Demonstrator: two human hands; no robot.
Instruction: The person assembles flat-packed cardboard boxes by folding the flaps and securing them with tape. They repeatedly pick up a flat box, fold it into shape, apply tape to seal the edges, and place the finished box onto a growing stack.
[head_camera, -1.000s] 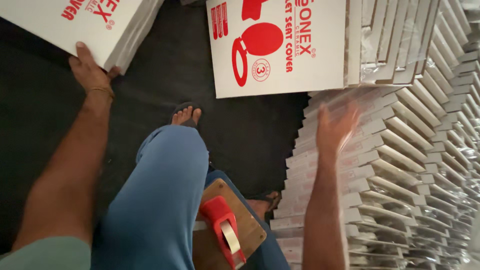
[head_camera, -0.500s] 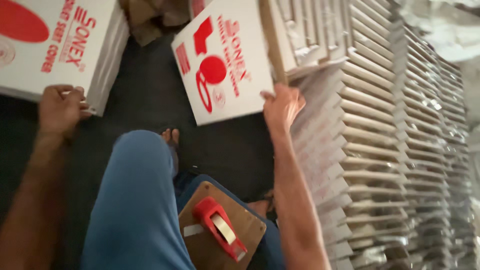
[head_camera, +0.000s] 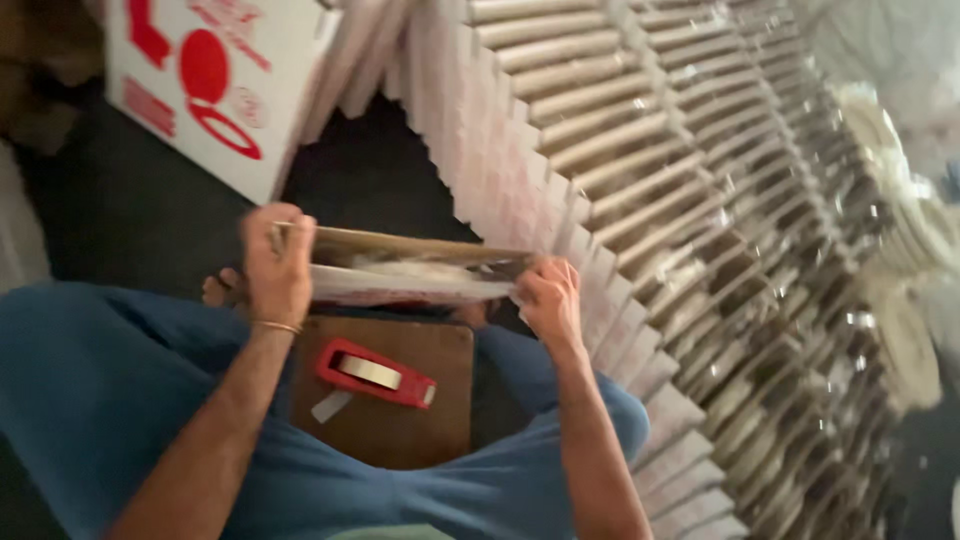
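Note:
I hold a flat white cardboard box (head_camera: 405, 268) edge-on in front of me, above my lap. My left hand (head_camera: 275, 268) grips its left end and my right hand (head_camera: 548, 300) grips its right end. The box shows a brown inner flap and clear plastic along its open edge. Below it a brown wooden board (head_camera: 390, 425) rests on my blue-trousered legs, with a red tape dispenser (head_camera: 372, 373) lying on it.
A large leaning stack of flat packed boxes (head_camera: 640, 200) fills the right and centre. A white box with red print (head_camera: 215, 85) stands at the upper left on the dark floor (head_camera: 120, 215). My bare foot (head_camera: 222, 290) shows by my left wrist.
My right hand pulled one flat box off the pile and my left hand left the box at the left; both now hold this box over my lap. The view swung right.

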